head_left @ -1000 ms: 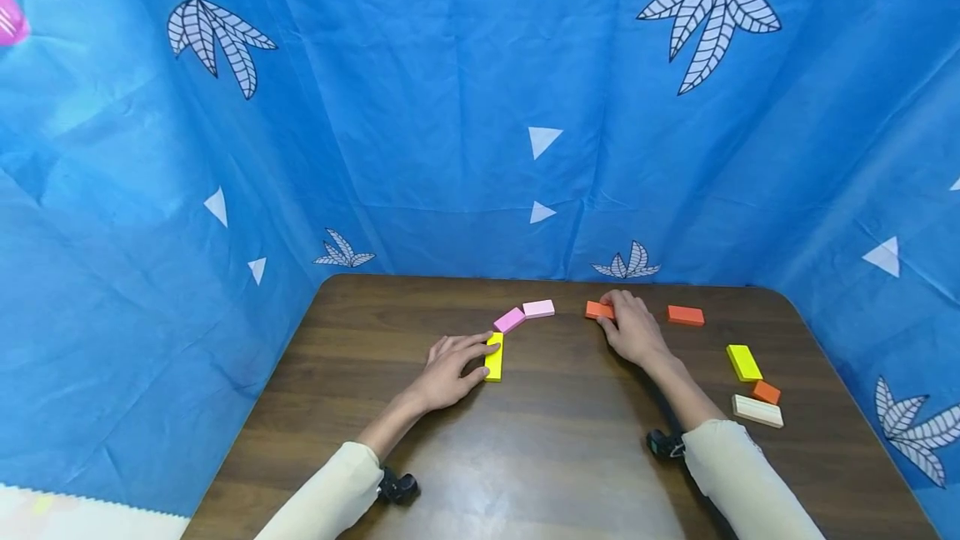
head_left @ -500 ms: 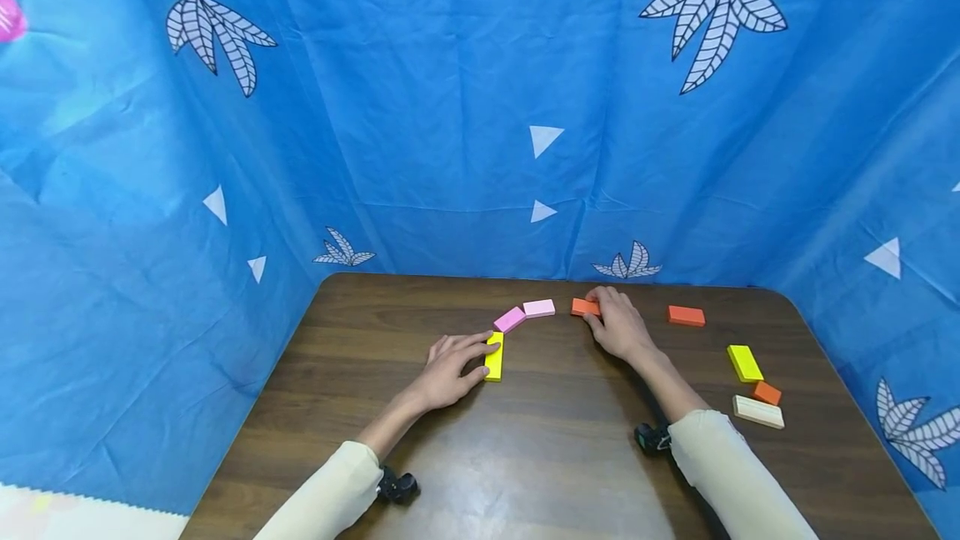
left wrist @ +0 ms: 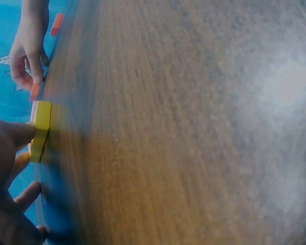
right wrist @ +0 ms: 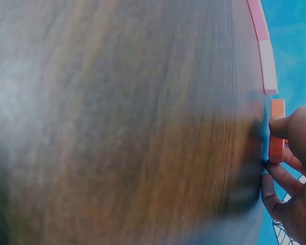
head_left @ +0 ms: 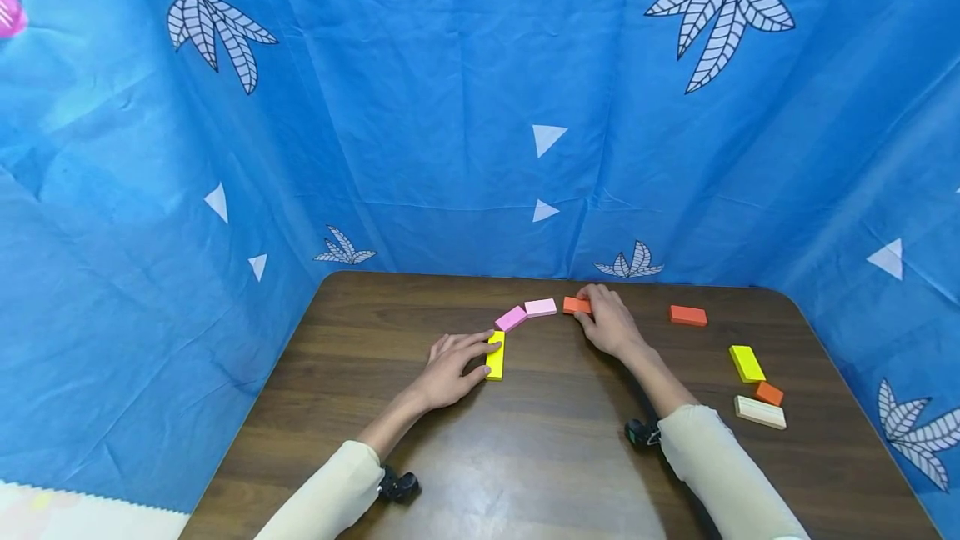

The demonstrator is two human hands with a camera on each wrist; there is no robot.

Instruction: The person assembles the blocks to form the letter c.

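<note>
At the far middle of the table, my right hand (head_left: 611, 327) pinches an orange rectangular block (head_left: 577, 305) between thumb and fingers. In the right wrist view, the thumb lies across the face of that orange block (right wrist: 277, 145). A small gap parts it from a light pink block (head_left: 540, 307). A darker pink block (head_left: 511, 319) sits angled at the light pink one's left end. Below that stands a yellow block (head_left: 495, 361), lengthwise toward me. My left hand (head_left: 450, 372) holds the yellow block with thumb and fingers around it, the thumb near its closer end.
Over on the right lie a red-orange block (head_left: 687, 316), another yellow block (head_left: 747, 364), a short orange block (head_left: 769, 393) and a pale wooden block (head_left: 761, 412). A blue patterned cloth (head_left: 450, 123) hangs behind the brown table (head_left: 315, 407) and along its sides.
My right hand has slid the orange block leftward along the table, narrowing the gap to the light pink block. The left hand has stayed at the yellow block.
</note>
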